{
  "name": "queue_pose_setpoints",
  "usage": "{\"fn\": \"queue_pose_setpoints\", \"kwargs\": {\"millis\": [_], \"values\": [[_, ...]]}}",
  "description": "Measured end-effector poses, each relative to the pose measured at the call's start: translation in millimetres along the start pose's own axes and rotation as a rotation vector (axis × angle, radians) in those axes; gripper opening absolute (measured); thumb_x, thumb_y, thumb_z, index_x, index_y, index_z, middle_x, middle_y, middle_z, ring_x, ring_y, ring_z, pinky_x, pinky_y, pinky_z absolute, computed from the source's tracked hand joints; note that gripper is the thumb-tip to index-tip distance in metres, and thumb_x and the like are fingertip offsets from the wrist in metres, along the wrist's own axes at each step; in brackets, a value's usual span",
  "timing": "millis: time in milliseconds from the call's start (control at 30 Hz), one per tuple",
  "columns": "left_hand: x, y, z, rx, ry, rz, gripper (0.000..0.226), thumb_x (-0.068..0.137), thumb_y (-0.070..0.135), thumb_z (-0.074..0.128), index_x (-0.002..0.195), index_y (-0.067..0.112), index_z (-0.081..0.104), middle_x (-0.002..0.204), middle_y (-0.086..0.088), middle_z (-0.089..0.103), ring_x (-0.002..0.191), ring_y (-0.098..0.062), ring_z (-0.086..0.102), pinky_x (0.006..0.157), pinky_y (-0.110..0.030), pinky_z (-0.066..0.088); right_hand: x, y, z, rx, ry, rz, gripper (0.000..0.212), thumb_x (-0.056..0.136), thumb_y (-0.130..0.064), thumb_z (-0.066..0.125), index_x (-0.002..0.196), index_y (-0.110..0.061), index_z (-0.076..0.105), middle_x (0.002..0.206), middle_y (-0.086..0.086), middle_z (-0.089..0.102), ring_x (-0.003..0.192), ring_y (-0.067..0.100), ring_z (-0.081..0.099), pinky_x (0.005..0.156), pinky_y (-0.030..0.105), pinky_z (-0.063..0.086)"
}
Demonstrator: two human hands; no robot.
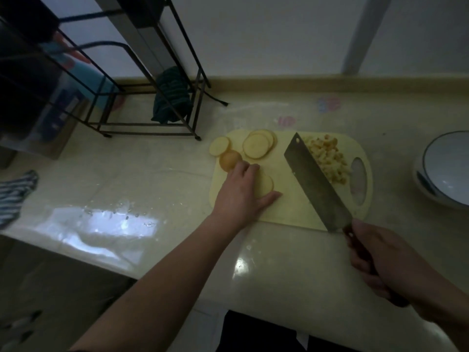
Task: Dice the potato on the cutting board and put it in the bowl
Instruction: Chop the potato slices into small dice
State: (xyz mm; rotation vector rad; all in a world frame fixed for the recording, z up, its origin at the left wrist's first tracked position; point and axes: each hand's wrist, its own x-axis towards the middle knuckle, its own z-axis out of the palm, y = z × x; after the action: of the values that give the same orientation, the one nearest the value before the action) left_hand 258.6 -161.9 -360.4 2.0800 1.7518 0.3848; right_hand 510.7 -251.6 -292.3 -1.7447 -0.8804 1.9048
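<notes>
A pale yellow cutting board lies on the counter. Round potato slices rest at its far left, with a skin-on end piece beside them. A heap of diced potato sits at the board's right, behind the cleaver blade. My left hand presses flat on a stack of slices near the board's left edge. My right hand grips the cleaver's dark handle off the board's near right corner. A white bowl with a blue rim stands at the far right.
A black wire rack with a dark green cloth stands at the back left. A striped towel lies at the counter's left edge. Water drops and glare mark the counter left of the board.
</notes>
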Motion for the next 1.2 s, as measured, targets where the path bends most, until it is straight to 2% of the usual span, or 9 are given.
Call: {"fn": "queue_pose_setpoints", "kwargs": {"millis": [167, 267, 400, 500, 600, 700, 967, 1033, 1200], "values": [[-14.4, 8.2, -1.2, -0.097, -0.113, -0.038, 0.073, 0.082, 0.034, 0.076, 0.144, 0.010, 0.046, 0.138, -0.005, 0.043, 0.119, -0.021, 0.052, 0.098, -0.023, 0.040, 0.6, 7.5, 19.7, -0.123, 0.044, -0.095, 0.048, 0.088, -0.056, 0.040, 0.076, -0.011, 0.047, 0.050, 0.000, 0.037, 0.037, 0.013, 0.026, 0.041, 0.016, 0.023], [-10.2, 14.5, -0.3, -0.060, -0.109, -0.016, 0.071, 0.083, 0.037, 0.076, 0.142, 0.012, 0.048, 0.132, -0.006, 0.047, 0.112, -0.023, 0.056, 0.094, -0.030, 0.046, 5.9, 12.5, 24.7, -0.266, 0.107, -0.187, 0.058, 0.080, -0.067, 0.039, 0.073, -0.010, 0.050, 0.046, -0.004, 0.044, 0.037, 0.007, 0.035, 0.040, 0.019, 0.028], [-4.6, 19.4, 4.7, -0.015, -0.107, -0.003, 0.071, 0.082, 0.046, 0.075, 0.140, 0.013, 0.050, 0.124, -0.007, 0.048, 0.109, -0.025, 0.055, 0.091, -0.037, 0.050, 9.5, 19.4, 31.3, -0.383, 0.161, -0.262, 0.057, 0.085, -0.064, 0.036, 0.074, -0.011, 0.053, 0.048, -0.005, 0.051, 0.039, 0.004, 0.044, 0.049, 0.023, 0.031], [-8.5, 20.3, 7.3, -0.005, -0.085, 0.010, 0.070, 0.083, 0.045, 0.075, 0.140, 0.011, 0.050, 0.126, -0.010, 0.048, 0.111, -0.028, 0.053, 0.092, -0.041, 0.049, 10.8, 17.8, 29.7, -0.410, 0.150, -0.256, 0.058, 0.088, -0.064, 0.035, 0.075, -0.009, 0.050, 0.048, -0.005, 0.048, 0.038, 0.004, 0.041, 0.044, 0.021, 0.031], [-12.2, 23.8, 8.6, 0.015, -0.075, 0.032, 0.067, 0.086, 0.040, 0.073, 0.140, 0.009, 0.050, 0.139, -0.012, 0.044, 0.117, -0.030, 0.051, 0.098, -0.042, 0.047, 11.2, 10.2, 22.5, -0.433, 0.133, -0.199, 0.059, 0.088, -0.065, 0.035, 0.077, -0.008, 0.051, 0.048, -0.005, 0.049, 0.037, 0.003, 0.040, 0.038, 0.020, 0.031], [-15.7, 30.7, 12.5, 0.035, -0.079, 0.061, 0.060, 0.088, 0.034, 0.071, 0.140, 0.010, 0.051, 0.140, -0.015, 0.046, 0.118, -0.033, 0.051, 0.098, -0.044, 0.047, 11.2, 2.1, 16.8, -0.433, 0.096, -0.139, 0.061, 0.089, -0.064, 0.036, 0.085, -0.006, 0.053, 0.055, 0.000, 0.050, 0.035, 0.009, 0.040, 0.037, 0.019, 0.032], [-20.7, 52.3, 16.9, 0.062, -0.065, -0.089, 0.060, 0.090, 0.034, 0.068, 0.145, 0.020, 0.047, 0.143, -0.011, 0.042, 0.122, -0.029, 0.049, 0.098, -0.035, 0.043, 12.4, -10.1, 2.9, -0.537, 0.004, -0.132, 0.066, 0.093, -0.065, 0.028, 0.095, -0.004, 0.052, 0.064, 0.009, 0.049, 0.039, 0.018, 0.037, 0.040, 0.021, 0.030], [-20.6, 53.9, 19.4, 0.081, -0.052, -0.112, 0.059, 0.090, 0.034, 0.068, 0.144, 0.019, 0.049, 0.143, -0.010, 0.042, 0.122, -0.029, 0.050, 0.097, -0.035, 0.044, 15.2, -9.6, 0.6, -0.557, -0.009, -0.149, 0.067, 0.094, -0.065, 0.027, 0.093, -0.002, 0.050, 0.065, 0.011, 0.049, 0.039, 0.019, 0.037, 0.040, 0.022, 0.031], [-30.7, 61.6, 28.2, 0.100, -0.006, -0.140, 0.056, 0.091, 0.032, 0.067, 0.142, 0.018, 0.050, 0.144, -0.010, 0.043, 0.122, -0.029, 0.050, 0.098, -0.039, 0.046, 18.3, -7.6, -2.6, -0.582, -0.037, -0.196, 0.056, 0.096, -0.063, 0.026, 0.077, -0.014, 0.045, 0.064, 0.010, 0.050, 0.031, 0.016, 0.036, 0.036, 0.018, 0.031]]}}
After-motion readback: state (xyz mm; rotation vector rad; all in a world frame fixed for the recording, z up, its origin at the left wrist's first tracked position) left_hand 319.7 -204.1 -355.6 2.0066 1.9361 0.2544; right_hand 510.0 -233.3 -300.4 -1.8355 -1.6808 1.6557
